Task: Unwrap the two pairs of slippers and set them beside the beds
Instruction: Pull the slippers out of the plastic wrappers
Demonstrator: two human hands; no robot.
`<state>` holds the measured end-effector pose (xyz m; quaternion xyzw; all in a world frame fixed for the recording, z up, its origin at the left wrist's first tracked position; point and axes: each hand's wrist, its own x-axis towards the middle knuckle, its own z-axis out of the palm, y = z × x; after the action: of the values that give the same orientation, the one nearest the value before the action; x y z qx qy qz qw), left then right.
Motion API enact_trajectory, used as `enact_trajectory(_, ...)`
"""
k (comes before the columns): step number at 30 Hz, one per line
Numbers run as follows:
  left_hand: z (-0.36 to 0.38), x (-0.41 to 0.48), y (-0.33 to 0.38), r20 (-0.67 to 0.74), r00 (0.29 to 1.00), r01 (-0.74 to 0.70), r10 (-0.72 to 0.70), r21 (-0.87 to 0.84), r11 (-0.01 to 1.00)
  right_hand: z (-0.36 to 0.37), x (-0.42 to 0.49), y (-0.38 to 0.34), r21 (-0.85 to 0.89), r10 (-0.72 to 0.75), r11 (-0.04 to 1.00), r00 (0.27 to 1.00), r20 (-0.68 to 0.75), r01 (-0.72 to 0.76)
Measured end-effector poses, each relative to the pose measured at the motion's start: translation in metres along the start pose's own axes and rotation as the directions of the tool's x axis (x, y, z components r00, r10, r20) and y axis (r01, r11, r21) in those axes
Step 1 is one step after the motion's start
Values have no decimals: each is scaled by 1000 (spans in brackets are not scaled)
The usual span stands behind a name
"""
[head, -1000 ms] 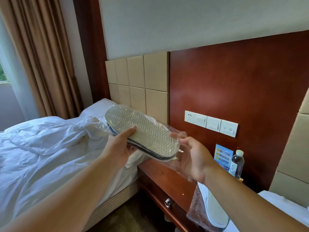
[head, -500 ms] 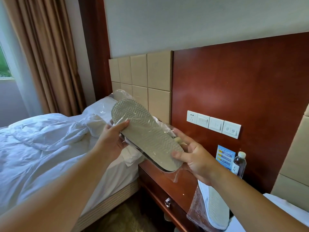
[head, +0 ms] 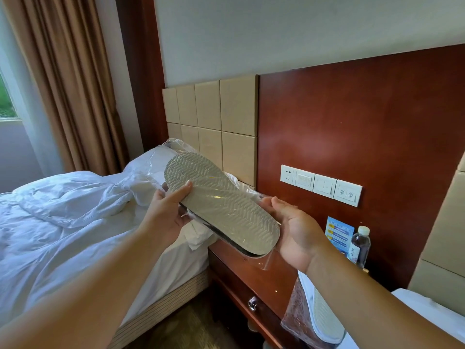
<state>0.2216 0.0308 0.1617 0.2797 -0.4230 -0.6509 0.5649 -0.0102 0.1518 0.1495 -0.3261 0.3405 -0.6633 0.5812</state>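
Note:
A pair of slippers in clear plastic wrap (head: 221, 205) is held up over the gap between bed and nightstand, grey ribbed sole facing me. My left hand (head: 167, 212) grips its upper left part, thumb on the sole. My right hand (head: 295, 230) cups the lower right end, fingers curled round its edge. Loose wrap sticks out past the toe at the top left. A second wrapped pair (head: 320, 316) lies at the nightstand's right edge, partly hidden by my right forearm.
The left bed (head: 63, 222) has a rumpled white duvet. A wooden nightstand (head: 251, 280) with a drawer knob stands between the beds. A water bottle (head: 360, 245) and a blue card (head: 337, 234) stand at the back. The right bed's corner (head: 432, 313) shows.
The wrapped pair has tilted and turned a little in my hands. My right hand's thumb has left the sole and the hand now cups the end from the side.

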Motion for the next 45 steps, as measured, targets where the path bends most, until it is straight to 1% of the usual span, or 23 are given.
enact_trajectory(3,2,1,0,-3,1000,-7,7,3,1000,3,-4,-1,61,14,998,999,34,-17)
enact_trajectory(5,3,1,0,-22,1000,2,-2,-5,1000,2,-7,-4,11,25,1000,996,86,-26)
enact_trajectory(6,3,2,-1,-33,999,7,-8,-12,1000,1,-8,-5,-62,36,998,993,111,-29)
enact_trajectory(8,2,4,-2,-56,998,11,-12,-26,1000,2,-11,-4,-282,58,959,990,131,-19)
enact_trajectory(9,1,5,-2,-63,998,10,-11,-29,1000,2,-11,-4,-355,58,935,992,110,-15)
enact_trajectory(10,1,5,-2,-63,998,6,-7,-25,1000,1,-11,-3,-382,57,924,995,81,-22)
enact_trajectory(11,2,5,-2,-59,998,1,-2,-18,1000,0,-10,-2,-367,66,930,995,76,-33)
enact_trajectory(12,2,4,-3,-54,999,-1,0,-10,1000,-2,-10,-2,-311,83,949,992,95,-50)
enact_trajectory(14,4,3,-3,-46,999,2,-2,2,1000,-6,-9,-3,-139,113,986,984,139,-93)
enact_trajectory(15,6,3,-3,-44,999,1,-1,8,1000,-8,-8,-3,-89,117,991,981,154,-104)
enact_trajectory(16,6,4,-3,-42,999,0,0,15,1000,-9,-8,-3,-83,119,991,979,168,-106)
enact_trajectory(19,7,6,-2,-38,999,26,-26,14,1000,-12,-7,-1,-193,124,977,975,186,-87)
enact_trajectory(21,3,9,1,-38,999,32,-31,23,999,-13,-7,-2,-274,111,960,980,167,-62)
enact_trajectory(26,-10,18,17,-181,983,12,-13,-9,1000,-24,-10,-7,-425,111,904,987,120,-50)
enact_trajectory(28,-9,16,15,-133,991,19,-19,-6,1000,-25,-11,-5,-466,120,884,985,125,-49)
enact_trajectory(31,2,6,11,-7,1000,10,-10,4,1000,-22,-11,2,-459,123,888,980,157,-38)
enact_trajectory(33,13,-3,6,-11,1000,15,-15,-16,1000,-21,-7,6,-437,75,900,986,152,-2)
enact_trajectory(34,18,-7,1,-52,998,42,-42,-12,999,-21,-6,8,-426,51,905,988,143,15)
enact_trajectory(36,28,-19,-19,-112,983,147,-143,33,989,-20,-4,11,-403,38,915,992,121,14)
enact_trajectory(37,33,-27,-31,-98,975,203,-199,38,978,-19,-3,13,-389,46,921,993,110,0)
enact_trajectory(39,43,-38,-53,-3,967,253,-253,20,967,-17,-4,17,-377,59,926,994,96,-18)
enact_trajectory(41,48,-41,-65,16,976,217,-217,-3,976,-18,-6,18,-383,66,923,994,90,-26)
enact_trajectory(45,42,-30,-59,-110,984,145,-143,11,989,-27,-8,12,-402,74,915,992,101,-27)
